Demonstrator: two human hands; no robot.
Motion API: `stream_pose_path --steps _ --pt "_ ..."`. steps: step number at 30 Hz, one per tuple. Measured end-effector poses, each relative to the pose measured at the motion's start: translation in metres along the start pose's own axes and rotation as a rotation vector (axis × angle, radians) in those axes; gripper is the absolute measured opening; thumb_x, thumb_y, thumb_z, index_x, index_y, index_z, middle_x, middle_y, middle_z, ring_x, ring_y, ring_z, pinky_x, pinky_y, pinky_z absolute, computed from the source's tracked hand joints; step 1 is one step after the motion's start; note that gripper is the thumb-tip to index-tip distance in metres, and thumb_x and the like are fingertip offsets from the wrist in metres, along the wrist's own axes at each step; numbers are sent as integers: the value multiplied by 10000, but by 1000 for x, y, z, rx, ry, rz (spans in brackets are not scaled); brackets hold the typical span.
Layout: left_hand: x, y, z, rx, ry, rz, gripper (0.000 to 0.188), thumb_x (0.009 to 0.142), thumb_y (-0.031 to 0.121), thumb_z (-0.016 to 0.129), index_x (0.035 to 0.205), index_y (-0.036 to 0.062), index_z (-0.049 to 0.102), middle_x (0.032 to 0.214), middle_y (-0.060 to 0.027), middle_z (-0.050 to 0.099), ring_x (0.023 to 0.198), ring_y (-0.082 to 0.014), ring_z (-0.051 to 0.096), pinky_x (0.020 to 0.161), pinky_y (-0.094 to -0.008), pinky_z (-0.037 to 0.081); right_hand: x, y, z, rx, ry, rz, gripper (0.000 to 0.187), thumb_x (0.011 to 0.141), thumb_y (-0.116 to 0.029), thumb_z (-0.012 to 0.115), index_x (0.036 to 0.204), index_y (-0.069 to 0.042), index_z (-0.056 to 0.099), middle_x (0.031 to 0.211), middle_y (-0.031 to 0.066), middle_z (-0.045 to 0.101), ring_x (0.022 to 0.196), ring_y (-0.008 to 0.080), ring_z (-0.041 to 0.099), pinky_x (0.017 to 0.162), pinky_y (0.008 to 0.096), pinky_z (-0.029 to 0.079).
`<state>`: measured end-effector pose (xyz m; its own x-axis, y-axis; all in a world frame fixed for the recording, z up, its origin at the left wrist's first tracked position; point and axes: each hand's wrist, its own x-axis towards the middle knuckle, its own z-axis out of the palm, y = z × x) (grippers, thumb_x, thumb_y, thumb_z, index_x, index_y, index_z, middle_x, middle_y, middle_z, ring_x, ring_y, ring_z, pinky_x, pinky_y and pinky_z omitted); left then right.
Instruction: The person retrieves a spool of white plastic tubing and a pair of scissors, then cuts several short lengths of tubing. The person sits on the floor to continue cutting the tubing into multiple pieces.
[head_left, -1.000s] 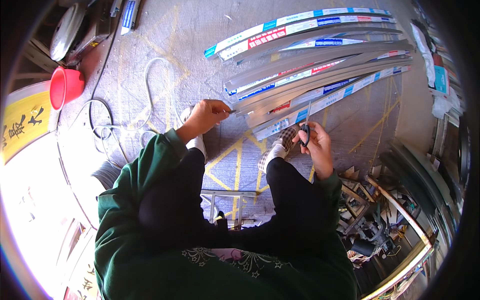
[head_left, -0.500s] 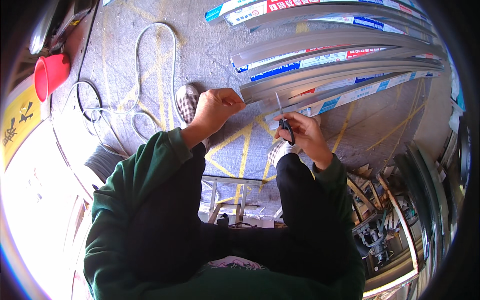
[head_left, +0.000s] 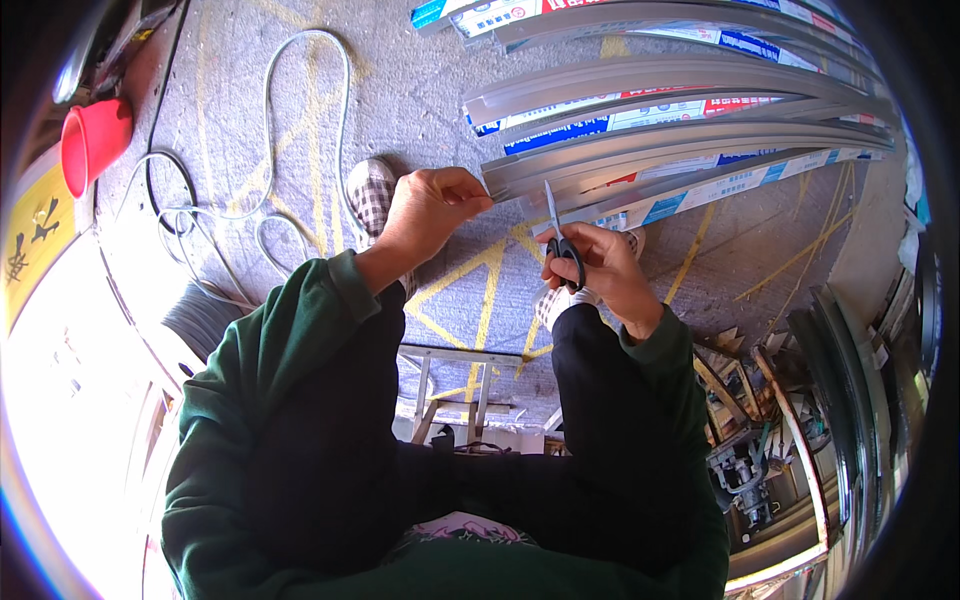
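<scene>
Floor: grey concrete (head_left: 410, 110) with yellow lines spreads under your feet and around the work.
Metal strips: the long grey strips (head_left: 600, 152) lie on the floor ahead of you, fanned to the right, some faced with white, blue and red printed film; their near ends come up to your left fingertips.
Scrap bin: at your lower right, its rusty rim (head_left: 798, 430) bounds a jumble of metal parts.
Grey cable: it loops (head_left: 318, 33) over the floor to your left, well apart from your hands.
Red bucket: it (head_left: 114, 130) is tipped toward the far left edge, beyond the cable.
Checked shoes: your left one (head_left: 372, 195) sits just beside your left hand; the right one (head_left: 548, 305) is partly hidden beneath your right.
Left hand: your thumb and forefinger (head_left: 425, 215) are drawn nearly together at the strips' ends; you cannot be seen clearly to pinch anything, and contact is too fine to tell.
Right hand: your fingers (head_left: 606, 265) are curled closed about black handles, gripping them.
Scissors: held in that right hand (head_left: 566, 252), blades pointing away from you, tips beside the strips' ends; how far they part, I cannot tell.
</scene>
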<state>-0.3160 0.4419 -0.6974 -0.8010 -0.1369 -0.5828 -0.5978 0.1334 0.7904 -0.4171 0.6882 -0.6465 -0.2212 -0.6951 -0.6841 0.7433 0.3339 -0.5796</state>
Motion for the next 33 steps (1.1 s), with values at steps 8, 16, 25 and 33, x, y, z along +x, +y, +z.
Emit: stream_pose_path --steps 8,16,25,33 --pt "1 -1 -2 21 16 14 104 831 120 782 872 31 747 767 -56 720 712 -96 656 678 -266 535 3 1 -2 -7 -7 11 338 923 -108 707 1212 43 618 917 111 704 826 138 682 759 260 554" --pt "2 5 -2 76 17 18 116 829 119 783 883 24 746 781 -68 724 718 -109 662 688 -276 540 4 1 -2 1 -20 25 348 925 -122 709 1220 37 615 917 110 706 822 132 679 750 252 540" --pt "1 6 -2 79 5 23 99 833 115 781 883 36 747 771 -43 711 715 -93 628 687 -271 520 6 5 -2 4 -40 50 366 925 -140 716 1227 41 612 917 102 707 822 130 679 730 247 533" --pt "1 4 -2 77 9 19 105 829 109 783 879 26 743 768 -56 715 709 -93 637 684 -270 530 6 7 -2 14 -42 33 350 932 -131 708 1222 41 614 915 100 706 813 131 680 710 239 527"
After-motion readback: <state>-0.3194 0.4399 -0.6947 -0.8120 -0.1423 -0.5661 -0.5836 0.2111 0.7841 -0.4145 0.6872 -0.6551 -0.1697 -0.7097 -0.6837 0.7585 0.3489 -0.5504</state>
